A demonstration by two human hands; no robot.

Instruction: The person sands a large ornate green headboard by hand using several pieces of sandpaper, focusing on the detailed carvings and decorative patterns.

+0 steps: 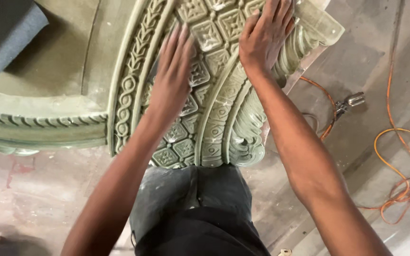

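Large pale-green carved panel point(134, 90), curved, moulded w/ square rosette tiles, leaf band, chain band & scrolled outer edge; fills upper-centre of view, resting raised above dusty concrete floor point(48, 189).

L hand point(174, 71) flat, fingers spread & extended, palm down on the tile band mid-panel; nothing gripped.

R hand point(264, 33) also flat, fingers spread, pressing on tiles near panel's upper-right end, just beside scrolled rim; fingertips reach top edge of view, holding nothing.

Both forearms cross over the panel's lower part, hiding some tiles; person's dark grey trousers point(191, 208) directly below panel edge.

Around: dark blue-grey sanding sheet point(5, 28) lying on plain flat part of the casting, upper left, well apart from hands; orange hose point(404, 156) coiled on floor at right, w/ metal air fitting point(349, 102) near panel's right end.
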